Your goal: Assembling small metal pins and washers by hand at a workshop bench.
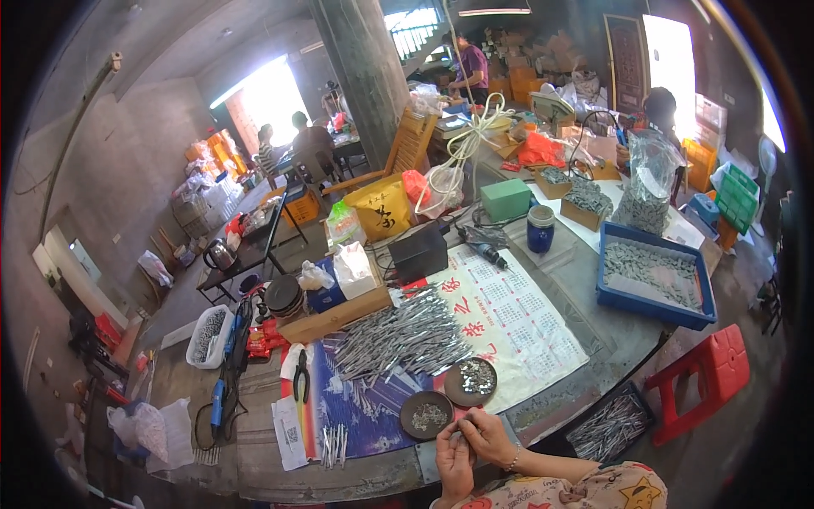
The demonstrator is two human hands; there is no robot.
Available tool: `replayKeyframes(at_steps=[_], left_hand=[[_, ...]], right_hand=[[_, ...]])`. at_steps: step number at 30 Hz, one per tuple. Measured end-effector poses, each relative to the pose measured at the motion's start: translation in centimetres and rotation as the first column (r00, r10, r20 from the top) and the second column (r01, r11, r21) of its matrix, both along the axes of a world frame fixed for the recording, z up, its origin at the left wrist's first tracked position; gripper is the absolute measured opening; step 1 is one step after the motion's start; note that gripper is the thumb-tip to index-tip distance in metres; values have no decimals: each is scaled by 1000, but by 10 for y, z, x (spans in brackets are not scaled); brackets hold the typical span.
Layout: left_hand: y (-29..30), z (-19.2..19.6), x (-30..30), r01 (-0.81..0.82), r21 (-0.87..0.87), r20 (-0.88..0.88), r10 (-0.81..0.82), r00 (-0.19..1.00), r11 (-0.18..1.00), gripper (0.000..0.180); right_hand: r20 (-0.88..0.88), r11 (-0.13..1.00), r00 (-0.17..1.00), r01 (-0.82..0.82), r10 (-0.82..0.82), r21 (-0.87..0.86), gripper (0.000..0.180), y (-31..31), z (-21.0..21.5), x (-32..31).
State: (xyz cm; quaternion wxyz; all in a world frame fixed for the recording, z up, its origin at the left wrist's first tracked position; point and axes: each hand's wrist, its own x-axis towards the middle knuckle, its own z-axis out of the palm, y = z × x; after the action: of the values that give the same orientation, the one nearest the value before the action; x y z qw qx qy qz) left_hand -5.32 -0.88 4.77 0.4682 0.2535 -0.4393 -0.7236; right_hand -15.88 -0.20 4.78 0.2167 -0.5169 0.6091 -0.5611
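Note:
My left hand (pixel 455 465) and my right hand (pixel 489 438) meet at the table's near edge, fingertips pinched together. Whatever lies between them is too small and covered to make out. Just beyond my fingers sits a dark round dish (pixel 406 424) of tiny shiny parts. A second round dish (pixel 452 394), holding flat silvery pieces, touches it on the right. Farther off, a large heap of slim silvery metal rods (pixel 398 335) lies on printed sheets. A few more rods (pixel 334 444) are laid side by side left of my hands, below black-handled pliers (pixel 301 377).
Right of me are a dark bin of rods (pixel 606 428), a red stool (pixel 704 373) and a blue tray (pixel 653 315) of grey parts. A white tub (pixel 200 355) and blue-handled tools (pixel 218 403) lie left. A blue jar (pixel 540 229) stands farther back. Other people are in the background.

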Motion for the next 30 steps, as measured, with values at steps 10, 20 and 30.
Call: replayKeyframes(at_steps=[10, 20, 30], left_hand=[[15, -10, -4, -28, 98, 48, 23, 999, 995, 29], [42, -40, -7, -27, 196, 27, 22, 999, 980, 32], [58, -56, 2, -30, 147, 51, 23, 998, 989, 30]], right_hand=[[37, 979, 998, 59, -53, -197, 24, 6, -22, 1], [232, 998, 971, 55, -60, 28, 21, 32, -23, 0], [430, 987, 900, -131, 78, 96, 10, 44, -37, -3]])
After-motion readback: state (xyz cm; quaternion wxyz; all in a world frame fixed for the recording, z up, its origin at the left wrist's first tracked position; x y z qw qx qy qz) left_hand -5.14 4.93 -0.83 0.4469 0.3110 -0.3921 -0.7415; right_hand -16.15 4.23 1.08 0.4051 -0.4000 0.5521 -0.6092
